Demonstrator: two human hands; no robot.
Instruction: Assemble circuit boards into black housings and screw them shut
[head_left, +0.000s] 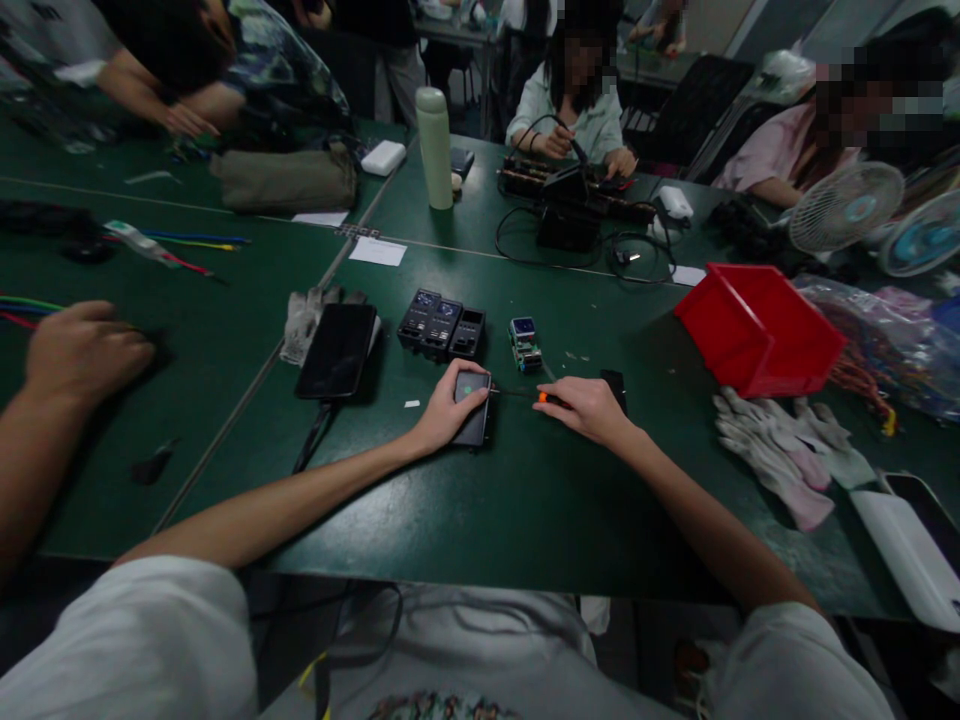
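Observation:
Near the middle of the green table, my left hand (448, 405) is closed around a small dark rectangular case (471, 425), its thumb across the upper face. My right hand (589, 408) grips a screwdriver (541, 398) with an orange part at the handle; its thin shaft points left and its tip meets the right side of the case. Just beyond lies a small green circuit board (525, 345) with a little screen. Several black modules (441, 322) with small displays stand side by side behind my left hand. A flat black piece (613, 388) is partly hidden by my right hand.
A dark phone (337, 350) with a cable rests by a glove (301, 325) on the left. At right are a red bin (761, 330), gloves (787, 455) and a white power bank (904, 555). A green bottle (434, 150) stands behind. Another person's arm (71, 390) reaches in from the left.

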